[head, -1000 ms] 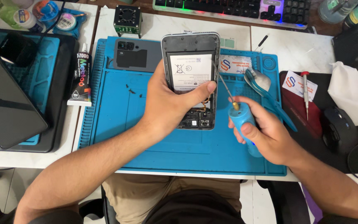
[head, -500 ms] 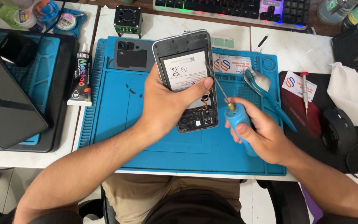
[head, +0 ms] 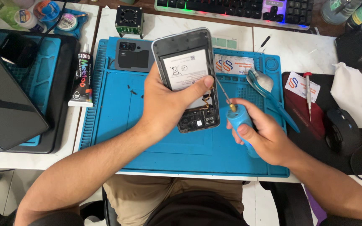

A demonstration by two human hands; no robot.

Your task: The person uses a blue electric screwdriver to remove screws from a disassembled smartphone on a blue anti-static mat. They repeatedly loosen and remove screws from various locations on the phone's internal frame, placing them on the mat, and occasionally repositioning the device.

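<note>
The left hand (head: 168, 104) is gripping the opened phone (head: 187, 79), tilted lengthwise away; the right hand (head: 265, 134) is clasping a screwdriver (head: 239, 119), its tip slanting toward the phone's near edge.

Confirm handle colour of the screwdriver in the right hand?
Light blue plastic screwdriver handle with a brass collar, clearest in the head view.

White desk (head: 273, 46): blue mat (head: 118, 125), keyboard (head: 231, 8), glue tube (head: 82, 77), mouse (head: 342, 132).
</note>
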